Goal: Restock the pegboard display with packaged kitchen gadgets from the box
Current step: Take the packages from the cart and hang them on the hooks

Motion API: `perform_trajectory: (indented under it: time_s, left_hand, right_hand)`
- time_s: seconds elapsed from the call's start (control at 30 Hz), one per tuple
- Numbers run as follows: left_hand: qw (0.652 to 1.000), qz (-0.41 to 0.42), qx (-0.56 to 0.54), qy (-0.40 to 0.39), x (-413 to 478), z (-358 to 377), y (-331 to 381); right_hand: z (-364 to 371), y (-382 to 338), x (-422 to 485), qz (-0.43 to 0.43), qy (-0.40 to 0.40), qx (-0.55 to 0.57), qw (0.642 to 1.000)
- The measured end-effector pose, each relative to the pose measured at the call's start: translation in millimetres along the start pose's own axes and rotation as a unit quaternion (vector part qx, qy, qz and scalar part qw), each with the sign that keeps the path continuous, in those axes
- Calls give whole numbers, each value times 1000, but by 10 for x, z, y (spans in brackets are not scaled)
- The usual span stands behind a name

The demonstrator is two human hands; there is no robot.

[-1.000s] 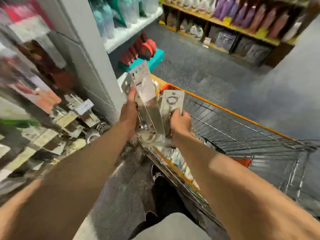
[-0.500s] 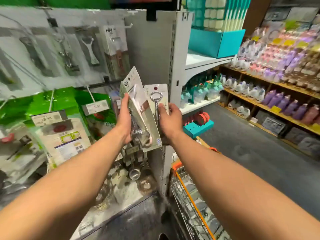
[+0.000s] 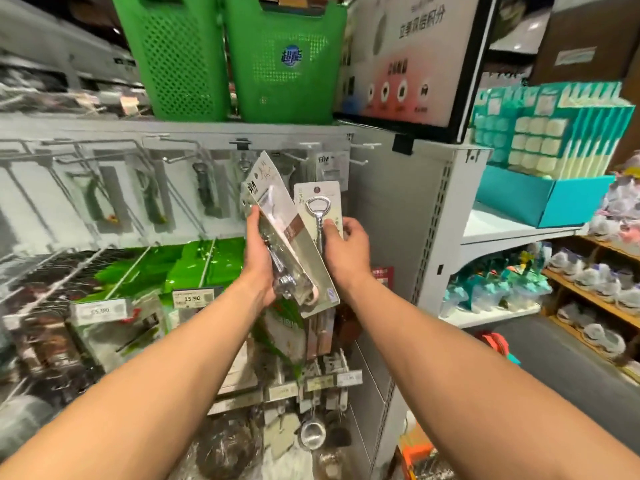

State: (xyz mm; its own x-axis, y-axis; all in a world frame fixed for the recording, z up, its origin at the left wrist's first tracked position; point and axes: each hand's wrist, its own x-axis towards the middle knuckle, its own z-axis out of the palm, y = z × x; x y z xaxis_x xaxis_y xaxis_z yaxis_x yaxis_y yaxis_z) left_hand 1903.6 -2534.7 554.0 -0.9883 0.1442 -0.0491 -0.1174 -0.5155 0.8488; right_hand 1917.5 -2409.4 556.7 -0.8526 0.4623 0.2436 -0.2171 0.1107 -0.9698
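Supermarket aisle, pegboard (image 3: 183, 223) ahead: left hand (image 3: 258, 258) grips a stack of packs (image 3: 277, 199) low on their edge; right hand (image 3: 346, 251) pinches an opener card (image 3: 332, 199) touching them. Light, stiff, probably slick cards are best held low, hang holes clear for hooks (image 3: 363, 146) above.

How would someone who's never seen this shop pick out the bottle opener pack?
Start at the green baskets atop the pegboard; below them two hands hold carded packs. The bottle opener pack stands upright in the right hand, its metal loop-headed opener showing, unlike the tilted stack in the left hand.
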Motion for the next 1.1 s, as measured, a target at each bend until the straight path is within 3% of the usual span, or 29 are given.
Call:
perform_trajectory:
  time_s: [0.5, 1.1]
  left_hand:
    - [991, 101, -11, 92, 310, -555, 508]
    - [989, 82, 42, 118, 658, -835, 620]
  right_hand:
    - [857, -175, 243, -23, -142, 20, 989]
    - [1274, -125, 408, -55, -125, -7, 991]
